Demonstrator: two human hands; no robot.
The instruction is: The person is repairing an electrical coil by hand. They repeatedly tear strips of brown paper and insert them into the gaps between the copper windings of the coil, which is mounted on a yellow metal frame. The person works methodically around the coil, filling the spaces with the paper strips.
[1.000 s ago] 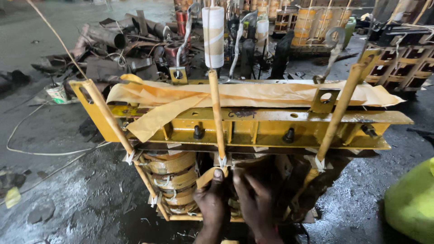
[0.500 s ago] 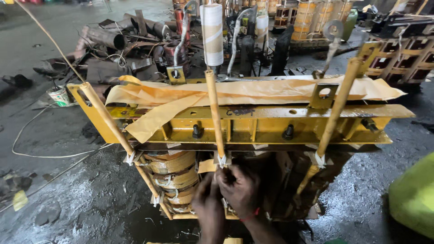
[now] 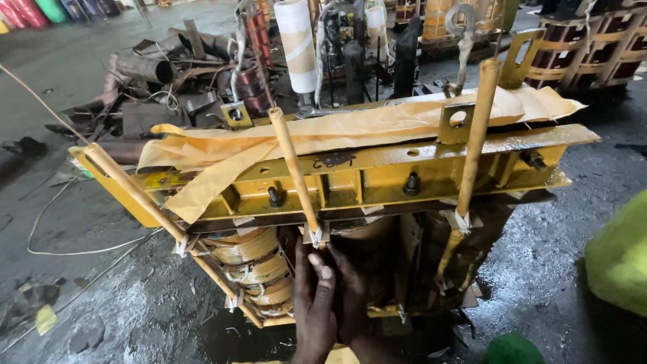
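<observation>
head view: both hands (image 3: 330, 300) seemingly press the shadowed coil (image 3: 367, 263).

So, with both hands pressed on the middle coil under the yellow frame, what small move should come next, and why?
Probably slide the left hand up toward the white tie at the foot of the paper-wrapped middle rod. Both hands, the right hand too, lie flat on the dark middle coil, and the tie sits just above the fingers.
</observation>
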